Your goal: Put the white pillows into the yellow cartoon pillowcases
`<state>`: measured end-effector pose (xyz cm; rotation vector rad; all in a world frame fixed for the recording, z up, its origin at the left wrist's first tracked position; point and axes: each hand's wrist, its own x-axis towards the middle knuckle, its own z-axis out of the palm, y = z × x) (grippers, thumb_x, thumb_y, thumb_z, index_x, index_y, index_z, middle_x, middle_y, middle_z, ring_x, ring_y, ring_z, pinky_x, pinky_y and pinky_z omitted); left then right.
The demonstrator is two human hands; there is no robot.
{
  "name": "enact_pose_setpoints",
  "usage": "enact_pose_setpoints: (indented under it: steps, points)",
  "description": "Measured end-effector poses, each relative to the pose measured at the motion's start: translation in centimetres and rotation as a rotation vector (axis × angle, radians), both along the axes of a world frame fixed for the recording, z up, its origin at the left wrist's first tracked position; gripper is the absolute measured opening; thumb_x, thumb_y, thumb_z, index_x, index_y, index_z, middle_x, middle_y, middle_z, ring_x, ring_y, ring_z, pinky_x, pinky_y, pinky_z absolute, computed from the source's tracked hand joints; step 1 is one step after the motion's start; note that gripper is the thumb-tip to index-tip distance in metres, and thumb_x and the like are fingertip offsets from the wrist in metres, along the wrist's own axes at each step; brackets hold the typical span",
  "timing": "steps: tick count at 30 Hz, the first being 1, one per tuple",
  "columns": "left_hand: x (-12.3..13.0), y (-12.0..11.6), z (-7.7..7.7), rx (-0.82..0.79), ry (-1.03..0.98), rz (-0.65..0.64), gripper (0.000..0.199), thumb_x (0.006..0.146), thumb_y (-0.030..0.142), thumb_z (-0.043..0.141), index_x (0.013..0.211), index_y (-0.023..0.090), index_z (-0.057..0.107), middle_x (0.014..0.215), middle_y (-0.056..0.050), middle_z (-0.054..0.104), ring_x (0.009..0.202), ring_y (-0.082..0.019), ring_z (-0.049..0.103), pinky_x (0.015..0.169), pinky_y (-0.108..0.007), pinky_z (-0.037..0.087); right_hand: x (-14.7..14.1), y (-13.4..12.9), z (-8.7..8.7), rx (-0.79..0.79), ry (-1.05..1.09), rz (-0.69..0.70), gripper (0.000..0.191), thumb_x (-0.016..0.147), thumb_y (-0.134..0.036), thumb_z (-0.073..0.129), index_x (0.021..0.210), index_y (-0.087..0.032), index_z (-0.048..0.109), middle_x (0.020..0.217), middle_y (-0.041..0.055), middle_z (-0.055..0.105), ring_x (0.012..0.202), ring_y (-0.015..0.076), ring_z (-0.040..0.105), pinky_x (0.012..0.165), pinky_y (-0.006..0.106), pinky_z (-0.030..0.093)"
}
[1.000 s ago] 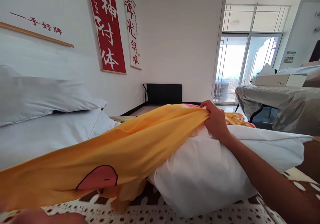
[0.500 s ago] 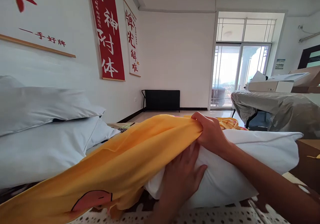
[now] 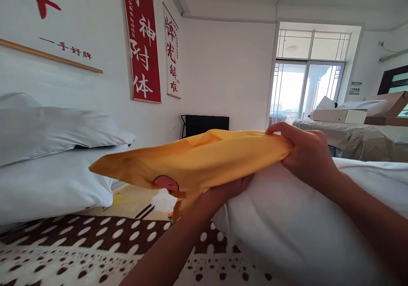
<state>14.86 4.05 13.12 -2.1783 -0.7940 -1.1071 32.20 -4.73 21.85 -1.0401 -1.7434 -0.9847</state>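
Observation:
Yellow cloth (image 3: 204,160) with a pink printed patch stretches across the middle of the view, its left end raised off the bed. My right hand (image 3: 304,150) is closed on the cloth's right end. Under the cloth, my left hand (image 3: 234,188) lies against a white pillow (image 3: 287,209); its fingers are hidden by the cloth, so its grip cannot be made out. The pillow is partly covered by the cloth and by my right forearm.
Two white pillows (image 3: 57,179) are stacked at the left. A brown and cream patterned bedcover (image 3: 95,235) lies below. Boxes (image 3: 341,115) stand on a plastic-covered piece of furniture (image 3: 363,139) at the right. A black panel (image 3: 207,124) leans by the far wall.
My right hand has moved right and up with the cloth's end. The cloth's left part has swung off the lower left. My left hand has gone further under the cloth, and the pillow appears nearer.

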Motion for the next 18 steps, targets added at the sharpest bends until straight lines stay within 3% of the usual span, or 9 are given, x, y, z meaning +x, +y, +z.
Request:
enact_pose_setpoints:
  steps: [2, 4, 6, 9, 11, 14, 18]
  points:
    - [1.5, -0.3, 1.1, 0.079, 0.053, -0.021, 0.042, 0.093, 0.031, 0.044, 0.132, 0.016, 0.044, 0.134, -0.012, 0.05, 0.118, -0.023, 0.051, 0.1, -0.042, 0.044, 1.6, 1.6, 1.9, -0.077, 0.037, -0.134, 0.031, 0.058, -0.014, 0.046, 0.084, -0.023, 0.061, 0.05, -0.0046, 0.05, 0.044, 0.0114, 0.04, 0.052, 0.023, 0.028]
    - [3.0, -1.2, 1.1, 0.177, 0.136, -0.063, 0.041, 0.093, 0.02, 0.037, 0.133, 0.01, 0.042, 0.137, -0.014, 0.049, 0.123, -0.022, 0.048, 0.105, -0.035, 0.039, 3.3, 3.4, 2.5, -0.175, 0.057, -0.236, 0.029, 0.059, -0.014, 0.047, 0.082, -0.022, 0.062, 0.053, -0.003, 0.054, 0.048, 0.0127, 0.044, 0.054, 0.024, 0.028]
    - [3.9, -2.6, -0.1, 0.335, 0.269, -0.122, 0.038, 0.091, 0.013, 0.037, 0.125, 0.004, 0.049, 0.131, -0.016, 0.055, 0.121, -0.024, 0.05, 0.105, -0.034, 0.038, 4.7, 5.1, 1.6, -0.29, 0.044, -0.3, 0.028, 0.06, -0.015, 0.048, 0.083, -0.022, 0.063, 0.059, -0.0006, 0.059, 0.054, 0.0149, 0.049, 0.055, 0.024, 0.027]
    - [3.7, -3.7, -2.9, 0.502, 0.365, -0.125, 0.033, 0.088, 0.015, 0.044, 0.118, 0.008, 0.056, 0.123, -0.014, 0.06, 0.116, -0.026, 0.053, 0.1, -0.04, 0.04, 6.3, 6.9, -1.5, -0.467, 0.006, -0.33, 0.029, 0.063, -0.014, 0.05, 0.087, -0.022, 0.063, 0.068, 0.0014, 0.065, 0.064, 0.0174, 0.054, 0.055, 0.024, 0.026]
    - [2.8, -3.0, -4.5, 0.432, 0.264, 0.002, 0.039, 0.088, 0.017, 0.045, 0.127, 0.015, 0.051, 0.13, -0.011, 0.056, 0.121, -0.028, 0.049, 0.098, -0.043, 0.039, 6.9, 7.4, -3.5, -0.537, 0.019, -0.318, 0.029, 0.064, -0.013, 0.051, 0.089, -0.023, 0.062, 0.073, 0.0012, 0.067, 0.067, 0.0175, 0.056, 0.056, 0.024, 0.028]
    - [1.4, -0.2, -5.5, 0.21, 0.115, 0.205, 0.05, 0.087, 0.018, 0.045, 0.137, 0.017, 0.04, 0.138, -0.011, 0.049, 0.125, -0.027, 0.043, 0.098, -0.044, 0.036, 6.6, 6.9, -4.8, -0.579, 0.027, -0.31, 0.027, 0.067, -0.013, 0.049, 0.089, -0.022, 0.062, 0.078, 0.0016, 0.068, 0.069, 0.018, 0.057, 0.057, 0.025, 0.03]
    - [1.4, 3.5, -5.7, 0.079, 0.131, 0.348, 0.037, 0.089, 0.021, 0.041, 0.125, 0.014, 0.05, 0.129, -0.013, 0.053, 0.119, -0.027, 0.045, 0.096, -0.043, 0.036, 4.2, 4.7, -5.6, -0.605, -0.167, -0.308, 0.025, 0.075, -0.013, 0.046, 0.094, -0.02, 0.062, 0.09, 0.0058, 0.068, 0.081, 0.0215, 0.06, 0.068, 0.029, 0.035]
